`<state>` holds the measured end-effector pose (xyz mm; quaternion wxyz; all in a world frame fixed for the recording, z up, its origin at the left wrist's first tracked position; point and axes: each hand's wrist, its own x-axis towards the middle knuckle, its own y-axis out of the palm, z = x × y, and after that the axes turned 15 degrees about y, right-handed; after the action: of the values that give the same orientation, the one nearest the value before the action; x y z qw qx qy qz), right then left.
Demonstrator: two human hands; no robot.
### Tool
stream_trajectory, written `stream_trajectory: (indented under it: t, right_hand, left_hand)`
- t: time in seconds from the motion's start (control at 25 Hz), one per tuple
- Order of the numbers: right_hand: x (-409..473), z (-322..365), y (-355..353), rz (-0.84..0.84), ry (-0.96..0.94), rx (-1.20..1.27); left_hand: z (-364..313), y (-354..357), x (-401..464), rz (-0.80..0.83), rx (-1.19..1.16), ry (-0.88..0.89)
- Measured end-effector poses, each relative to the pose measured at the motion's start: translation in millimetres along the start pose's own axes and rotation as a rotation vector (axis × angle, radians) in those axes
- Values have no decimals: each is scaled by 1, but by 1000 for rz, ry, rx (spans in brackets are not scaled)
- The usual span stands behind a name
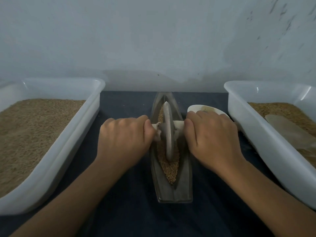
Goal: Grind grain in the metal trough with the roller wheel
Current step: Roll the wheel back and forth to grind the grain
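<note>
Left hand [124,134] curled tight around the left end of the roller's cloth-wrapped axle; right hand [211,134] fisted on the right end, knuckles up. Between them stands the grey disc-shaped stone roller wheel [168,132], upright on its edge, set down in the groove of the narrow boat-shaped metal trough [172,190]. Trough lies lengthwise, pointed far end toward the wall, blunt near end toward the person. Golden-brown grain [169,168] fills the groove under and ahead of the wheel, heaped thickest on the near side; a thinner line shows beyond the wheel.

Just behind the right hand, a pale oval dish [196,107], partly hidden by the knuckles; contents too obscured to tell.

Left of the trough, a large white translucent plastic tub [56,151], filled with a level bed of tan grain. Right of the trough, a matching white plastic tub [256,134], holding brown grain with a pale flat scoop-like piece [289,132] lying on top.

All rest on a dark blue cloth [133,211] against a pale wall [153,40]
</note>
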<state>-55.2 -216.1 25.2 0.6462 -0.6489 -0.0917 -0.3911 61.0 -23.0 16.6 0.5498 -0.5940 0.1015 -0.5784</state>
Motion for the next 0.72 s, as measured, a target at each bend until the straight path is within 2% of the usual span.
stream_trajectory:
  t: [0.12, 0.2, 0.32, 0.4, 0.56, 0.72]
  right_hand:
    - [28, -2, 18, 80, 102, -82]
    - [56, -3, 31, 138, 176, -93]
    - [87, -6, 44, 242, 91, -214]
    - [85, -8, 44, 260, 85, -228]
    - [34, -5, 24, 123, 138, -105]
    - [-12, -3, -3, 15, 63, 41]
  left_hand:
    - [12, 10, 35, 173, 110, 93]
    - [27, 25, 62, 296, 38, 94]
    - [44, 36, 92, 457, -73, 33]
    - [40, 32, 92, 427, -20, 12]
    - [12, 9, 42, 239, 140, 115]
    - [-2, -7, 1, 42, -30, -5]
